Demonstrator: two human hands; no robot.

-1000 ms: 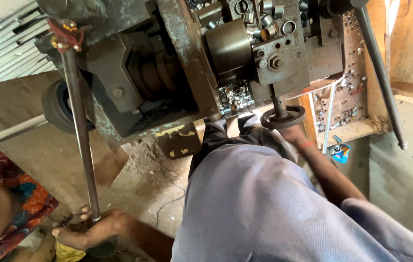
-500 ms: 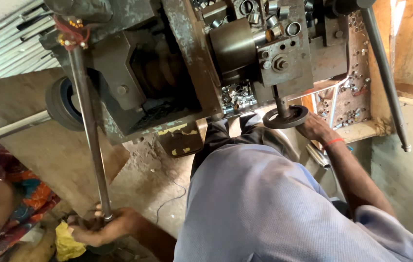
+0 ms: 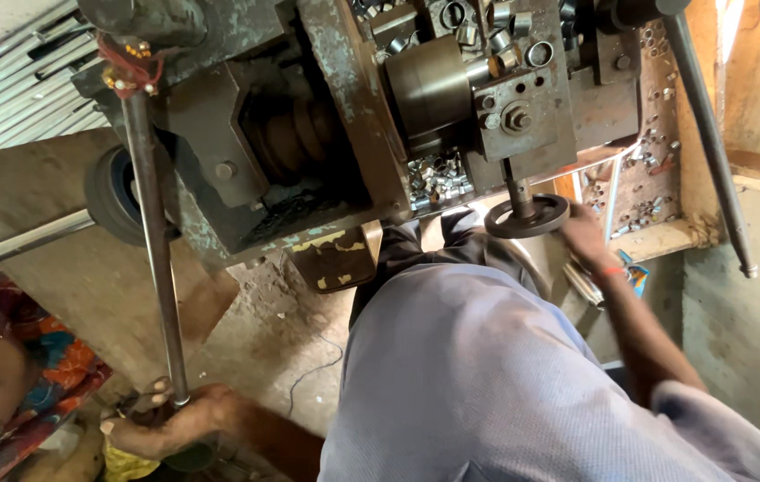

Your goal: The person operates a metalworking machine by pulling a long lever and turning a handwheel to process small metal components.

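Small lathe-type machine (image 3: 326,134), worn green-grey paint, viewed from above the operator. All places below are given relative to it.

Left hand (image 3: 166,424): low, well out from the machine's drive end, fingers wrapped tight around the bottom end of a long steel lever rod (image 3: 152,241). The rod runs up to the machine's top corner, where red thread (image 3: 130,71) is tied around it. A yellow cloth (image 3: 125,464) sits just under that hand.

Right hand (image 3: 587,239): at the machine's front edge, laid against the rim of the small black handwheel (image 3: 527,216). Fingers curl over the far side of the rim; whether they pinch it or only rest there cannot be told.

Progress, as a judgement: work is mid-run. Both controls are held and the round chuck body (image 3: 434,85) sits in line with the tool block (image 3: 523,107). No workpiece can be made out between them.

Containers: the tray (image 3: 666,234) on the machine's right side holds scattered small metal rings (image 3: 652,152). More finished-looking rings and short sleeves are heaped on the bed top (image 3: 487,40) and in a pile (image 3: 438,178) under the chuck. Plenty turned already, by the look of it; what stock remains is not visible.

Another person's patterned sleeve (image 3: 32,375) shows beyond the lever end.
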